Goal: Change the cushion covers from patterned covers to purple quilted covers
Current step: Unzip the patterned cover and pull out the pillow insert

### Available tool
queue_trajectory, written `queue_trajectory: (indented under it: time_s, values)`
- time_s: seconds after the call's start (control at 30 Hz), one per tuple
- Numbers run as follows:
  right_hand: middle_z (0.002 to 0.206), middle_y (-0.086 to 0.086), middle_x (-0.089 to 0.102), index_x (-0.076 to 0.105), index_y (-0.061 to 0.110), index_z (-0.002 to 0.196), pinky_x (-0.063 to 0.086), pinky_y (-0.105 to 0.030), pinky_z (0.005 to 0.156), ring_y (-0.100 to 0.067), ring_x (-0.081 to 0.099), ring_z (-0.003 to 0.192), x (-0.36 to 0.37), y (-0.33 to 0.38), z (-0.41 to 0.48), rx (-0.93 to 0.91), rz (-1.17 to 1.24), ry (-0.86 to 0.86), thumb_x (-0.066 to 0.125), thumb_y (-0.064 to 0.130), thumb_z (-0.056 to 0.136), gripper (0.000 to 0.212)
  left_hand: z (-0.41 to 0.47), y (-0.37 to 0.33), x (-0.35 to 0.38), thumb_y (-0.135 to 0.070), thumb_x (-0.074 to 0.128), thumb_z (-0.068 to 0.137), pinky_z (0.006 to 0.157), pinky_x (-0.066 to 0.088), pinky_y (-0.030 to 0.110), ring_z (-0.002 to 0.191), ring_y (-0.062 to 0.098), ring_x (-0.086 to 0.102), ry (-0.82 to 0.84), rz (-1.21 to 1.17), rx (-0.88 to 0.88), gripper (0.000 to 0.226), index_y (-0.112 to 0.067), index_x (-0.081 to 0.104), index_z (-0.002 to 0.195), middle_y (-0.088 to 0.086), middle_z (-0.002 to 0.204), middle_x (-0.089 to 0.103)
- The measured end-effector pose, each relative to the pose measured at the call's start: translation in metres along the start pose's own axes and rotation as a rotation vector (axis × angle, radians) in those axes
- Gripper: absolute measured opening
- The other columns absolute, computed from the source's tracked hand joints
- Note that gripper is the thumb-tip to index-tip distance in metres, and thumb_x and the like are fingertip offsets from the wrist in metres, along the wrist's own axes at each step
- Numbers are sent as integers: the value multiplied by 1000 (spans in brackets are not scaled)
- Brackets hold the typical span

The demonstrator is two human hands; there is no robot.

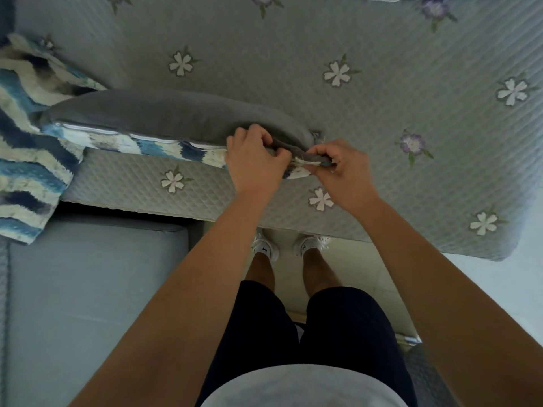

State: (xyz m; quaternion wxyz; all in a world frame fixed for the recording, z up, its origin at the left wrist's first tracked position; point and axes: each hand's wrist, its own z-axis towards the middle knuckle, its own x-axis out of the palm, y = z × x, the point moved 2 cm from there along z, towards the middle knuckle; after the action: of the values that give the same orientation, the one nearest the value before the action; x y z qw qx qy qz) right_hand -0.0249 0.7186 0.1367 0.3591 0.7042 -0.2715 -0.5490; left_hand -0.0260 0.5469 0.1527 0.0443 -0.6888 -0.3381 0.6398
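Observation:
A cushion [176, 116] lies on its edge along the front of the sofa seat, its grey back upward and its blue-and-white patterned side facing me, with a white zipper line running along it. My left hand [255, 160] grips the cover fabric at the cushion's right end. My right hand [338, 168] pinches the corner of the same cover just to the right of it. A second patterned cushion [29, 160] rests at the left. No purple cover is in view.
A grey quilted throw [382, 113] with stitched flowers covers the seat and hangs over its front edge. A pale blue upholstered block [97, 289] stands at lower left. My legs and white shoes stand on a light tiled floor [367, 265].

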Motion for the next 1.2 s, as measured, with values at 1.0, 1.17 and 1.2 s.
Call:
queue_trajectory:
  time_s: [1.0, 1.17, 1.2]
  values:
    - [62, 8, 45, 64, 8, 99, 25, -10, 47, -6, 42, 51, 11, 54, -8, 86, -257, 110, 40, 34, 106, 36, -35, 54, -39, -34, 76, 61, 87, 46, 39, 105, 23, 40, -358, -216, -392, 67, -12, 42, 114, 9, 122, 39]
    - [79, 10, 57, 57, 20, 115, 41, -23, 57, -10, 59, 71, 23, 52, -10, 61, -278, 309, 42, 52, 100, 38, -62, 65, -17, -25, 78, 78, 76, 53, 35, 79, 10, 61, -265, -667, -679, 52, -8, 45, 115, 3, 95, 62]
    - [93, 7, 60, 53, 22, 121, 44, -25, 64, -12, 61, 81, 24, 53, -10, 15, -285, 310, 44, 58, 97, 44, -64, 67, -17, -22, 76, 80, 72, 50, 27, 76, 4, 61, -252, -653, -648, 49, -8, 47, 116, 0, 92, 63]
